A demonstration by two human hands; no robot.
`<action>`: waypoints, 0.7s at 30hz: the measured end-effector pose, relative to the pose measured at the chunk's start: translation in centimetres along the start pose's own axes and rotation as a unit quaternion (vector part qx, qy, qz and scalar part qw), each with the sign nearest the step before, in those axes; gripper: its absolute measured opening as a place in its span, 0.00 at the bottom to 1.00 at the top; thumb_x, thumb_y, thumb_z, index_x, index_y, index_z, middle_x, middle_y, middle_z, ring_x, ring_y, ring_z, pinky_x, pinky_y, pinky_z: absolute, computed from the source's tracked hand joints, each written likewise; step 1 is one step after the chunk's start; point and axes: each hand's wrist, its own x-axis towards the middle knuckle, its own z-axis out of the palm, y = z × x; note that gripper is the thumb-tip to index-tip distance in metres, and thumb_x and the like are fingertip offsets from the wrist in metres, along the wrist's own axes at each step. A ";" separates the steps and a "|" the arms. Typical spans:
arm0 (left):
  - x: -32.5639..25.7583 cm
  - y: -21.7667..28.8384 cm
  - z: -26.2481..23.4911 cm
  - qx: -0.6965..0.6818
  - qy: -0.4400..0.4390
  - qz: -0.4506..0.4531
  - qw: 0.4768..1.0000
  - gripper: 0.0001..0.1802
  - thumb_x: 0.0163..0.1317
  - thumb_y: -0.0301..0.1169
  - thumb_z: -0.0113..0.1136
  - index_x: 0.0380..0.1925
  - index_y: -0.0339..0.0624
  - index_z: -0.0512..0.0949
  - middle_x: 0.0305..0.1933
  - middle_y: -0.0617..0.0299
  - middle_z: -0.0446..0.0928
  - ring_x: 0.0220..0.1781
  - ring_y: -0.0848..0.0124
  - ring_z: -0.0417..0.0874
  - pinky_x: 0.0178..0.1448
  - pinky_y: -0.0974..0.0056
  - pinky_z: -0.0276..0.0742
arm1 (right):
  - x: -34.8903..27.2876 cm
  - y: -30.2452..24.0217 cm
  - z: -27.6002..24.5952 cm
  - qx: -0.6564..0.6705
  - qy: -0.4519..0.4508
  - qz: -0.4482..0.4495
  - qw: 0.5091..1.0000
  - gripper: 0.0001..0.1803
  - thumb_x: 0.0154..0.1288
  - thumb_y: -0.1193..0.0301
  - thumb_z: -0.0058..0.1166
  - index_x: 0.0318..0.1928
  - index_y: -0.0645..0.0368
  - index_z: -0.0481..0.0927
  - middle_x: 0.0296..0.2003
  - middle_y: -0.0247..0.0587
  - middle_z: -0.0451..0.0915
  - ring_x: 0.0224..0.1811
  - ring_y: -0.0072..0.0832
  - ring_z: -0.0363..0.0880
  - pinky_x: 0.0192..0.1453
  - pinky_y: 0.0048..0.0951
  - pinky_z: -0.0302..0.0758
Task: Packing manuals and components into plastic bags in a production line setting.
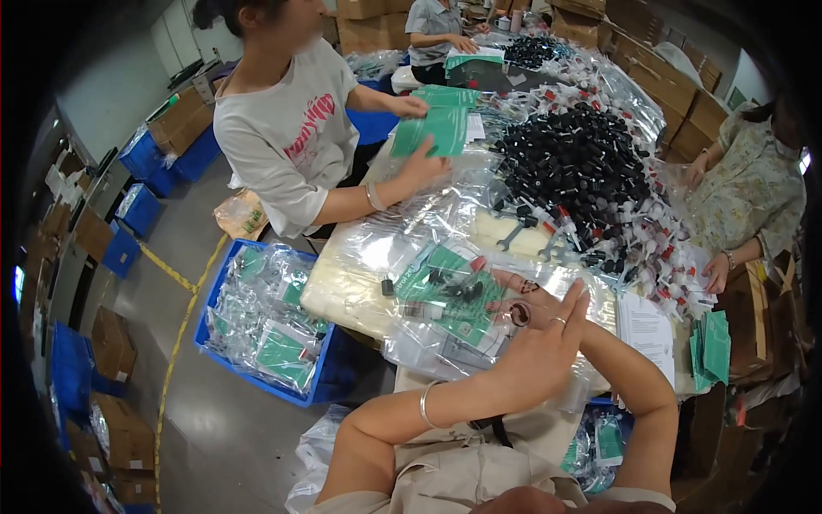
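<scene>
My arms cross over a clear plastic bag (pixel 428 351) lying on the near part of the table. A green printed card (pixel 462 321) and several small black and clear parts show inside or beneath its film. My left hand (pixel 548 343), with a ring, lies over my right wrist, its fingers stretched toward the upper right. Under it, my right hand (pixel 522 295) points left across the bag. Film with a printed mark seems to cover its fingers, which look extended; part of them is hidden. Two open-end wrenches (pixel 514 231) lie just beyond.
A large heap of black caps (pixel 574 163) fills the table's middle, ringed by white and red fittings (pixel 659 248). White leaflets (pixel 644 330) and green cards (pixel 711 351) lie at right. A blue crate of filled bags (pixel 257 325) stands at left. Co-workers stand left and right; one holds green cards (pixel 432 124).
</scene>
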 end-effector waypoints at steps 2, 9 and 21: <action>-0.4 -0.3 -0.9 -0.005 0.004 -0.009 1.000 0.44 0.43 0.19 0.52 0.64 0.21 0.49 0.71 0.36 0.46 0.34 0.51 0.80 0.27 0.58 0.75 | -3.2 -4.1 5.6 -0.123 0.112 0.081 0.983 0.33 0.63 0.76 0.54 0.67 0.55 0.57 0.47 0.41 0.75 0.48 0.27 0.77 0.46 0.27 0.77; -0.1 -2.2 -3.9 -0.146 0.005 0.006 0.989 0.44 0.48 0.17 0.49 0.68 0.34 0.44 0.70 0.39 0.50 0.38 0.46 0.78 0.37 0.55 0.76 | -9.7 -7.5 8.9 -0.765 -0.040 -0.012 0.643 0.25 0.49 0.80 0.50 0.52 0.62 0.73 0.49 0.50 0.74 0.56 0.39 0.72 0.62 0.41 0.66; 2.7 -1.6 -14.4 -0.339 -0.028 -0.140 0.930 0.40 0.50 0.12 0.40 0.68 0.41 0.55 0.62 0.57 0.68 0.21 0.84 0.71 0.24 0.76 0.69 | -9.6 -10.0 10.8 -0.849 0.076 -0.344 0.395 0.09 0.48 0.74 0.54 0.33 0.56 0.75 0.34 0.35 0.76 0.42 0.32 0.74 0.54 0.39 0.67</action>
